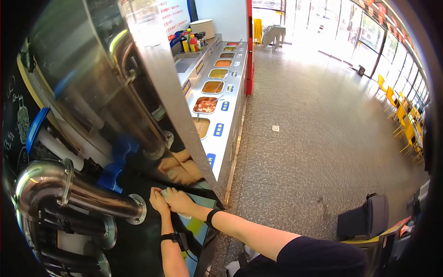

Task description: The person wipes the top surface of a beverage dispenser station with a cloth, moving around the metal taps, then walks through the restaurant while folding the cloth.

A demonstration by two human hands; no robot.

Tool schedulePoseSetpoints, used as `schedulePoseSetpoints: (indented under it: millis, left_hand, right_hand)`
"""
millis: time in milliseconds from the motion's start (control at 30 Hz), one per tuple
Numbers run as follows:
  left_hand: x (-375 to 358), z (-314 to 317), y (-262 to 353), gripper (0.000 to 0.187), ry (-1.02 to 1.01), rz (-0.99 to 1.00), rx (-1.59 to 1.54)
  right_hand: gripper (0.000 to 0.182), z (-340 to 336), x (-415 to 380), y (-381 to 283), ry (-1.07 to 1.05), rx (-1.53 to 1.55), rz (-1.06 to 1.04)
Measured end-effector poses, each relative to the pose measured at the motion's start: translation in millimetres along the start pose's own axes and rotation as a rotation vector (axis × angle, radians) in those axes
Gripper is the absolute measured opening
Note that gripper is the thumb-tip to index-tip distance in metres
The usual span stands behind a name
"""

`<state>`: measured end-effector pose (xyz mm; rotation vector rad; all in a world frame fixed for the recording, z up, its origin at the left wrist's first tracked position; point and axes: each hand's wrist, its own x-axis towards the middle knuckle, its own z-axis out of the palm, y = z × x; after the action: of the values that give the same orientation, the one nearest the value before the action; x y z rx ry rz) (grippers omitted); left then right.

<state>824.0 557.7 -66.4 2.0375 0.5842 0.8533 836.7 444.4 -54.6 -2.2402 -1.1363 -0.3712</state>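
My left hand [159, 201] and my right hand [179, 201] are together above a dark counter, fingers curled around something pale and too small to make out. A band is on each wrist. Beneath my right hand lies a light blue and green panel or sheet [198, 231], with a whitish item partly hidden under the palm. Just left of my hands, a shiny metal pipe [101, 196] ends in a round flange. The polished metal panel [152, 134] behind them reflects both hands.
Beyond the panel, a steel counter holds sauce and topping trays [206, 105] and bottles [193, 42]. Blue-ended white tubes [57, 143] stand at left. A grey bin-like object [364, 217] is at lower right, with yellow chairs [400, 117] farther back.
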Motion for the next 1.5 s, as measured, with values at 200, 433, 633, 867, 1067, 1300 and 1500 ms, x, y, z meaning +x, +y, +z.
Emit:
schedulePoseSetpoints:
  millis: [200, 433, 633, 867, 1067, 1300, 1500]
  left_hand:
    - [16.6, -2.3, -11.7, 0.02, -0.017, -0.023, 0.064]
    - [34.5, -2.2, -25.2, 0.02, 0.043, -0.005, 0.115]
    - [34.0, -3.4, -25.4, 0.018, 0.036, -0.004, 0.137]
    - [28.9, -8.7, -25.1, 0.017, 0.009, -0.048, 0.14]
    - [11.0, -32.1, -32.8, 0.017, 0.017, -0.052, 0.112]
    - [-17.9, -75.3, -35.7, 0.016, 0.016, -0.084, 0.022]
    - [-42.7, -106.8, -49.9, 0.016, 0.072, -0.064, 0.083]
  right_hand:
    - [0.035, 11.8, 16.6, -1.6, -0.064, -0.05, 0.054]
    - [0.042, 22.0, 35.9, -4.0, -0.069, -0.051, 0.028]
    - [0.032, 22.8, 38.0, -7.7, -0.049, -0.082, -0.005]
    - [0.031, 23.6, 34.5, -13.3, -0.005, -0.188, -0.057]
    - [0.037, 22.5, 22.3, -32.4, -0.012, -0.17, -0.135]
    - [0.038, 23.0, -0.5, -73.8, -0.07, -0.15, -0.15]
    - [0.041, 25.6, -20.8, -109.9, -0.09, -0.148, -0.18]
